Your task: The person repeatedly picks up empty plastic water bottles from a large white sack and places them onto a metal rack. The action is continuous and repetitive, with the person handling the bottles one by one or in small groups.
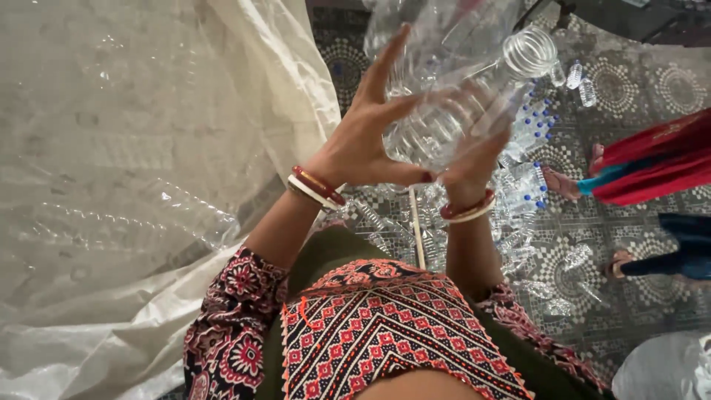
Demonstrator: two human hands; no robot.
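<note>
Head view: left hand (370,137) and right hand (474,152) close their grip around an empty clear plastic bottle (463,96), raised above the patterned floor (652,89); light, crushable, slippery, best held mid-body.

Clear plastic bottle (452,104), ribbed, uncapped, unlabelled, held tilted between left hand (370,141) and right hand (474,152). Heap of clear bottles (529,159) with blue caps seen on floor beyond. Large translucent white sack (133,185) spread at left.
</note>
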